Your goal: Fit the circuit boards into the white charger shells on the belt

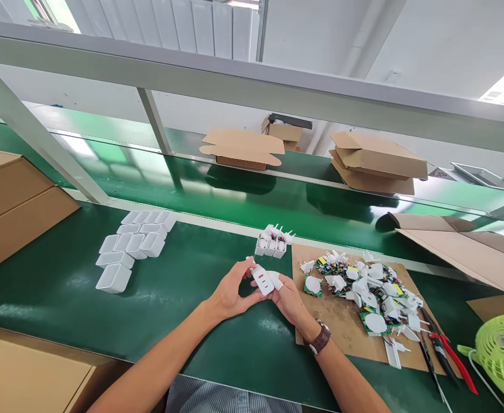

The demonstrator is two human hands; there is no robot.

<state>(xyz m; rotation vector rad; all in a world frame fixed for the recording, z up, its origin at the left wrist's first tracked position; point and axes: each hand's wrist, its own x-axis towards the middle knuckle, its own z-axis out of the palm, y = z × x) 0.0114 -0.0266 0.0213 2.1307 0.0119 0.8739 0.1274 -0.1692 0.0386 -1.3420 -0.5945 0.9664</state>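
Observation:
Between both hands, above the green table, is a white charger [262,280] whose port face with a small red mark points up. My left hand [233,292] grips it from the left, thumb below and fingers along the far side. From the right, my right hand [289,303] pinches it; white coverings sit on its fingertips. Just beyond the hands stand several white charger housings [270,245] with plug parts and wires showing at their tops. To the right, circuit boards with white plug pieces [370,287] lie heaped on a brown cardboard sheet [333,338].
White empty housings [125,246] stand in rows at left. Red-handled pliers [447,350] and tweezers [431,355] lie right, beside a green fan [503,355]. Cardboard boxes [15,201] flank the table; a flattened box [243,146] lies on the ledge behind the green conveyor belt [234,195].

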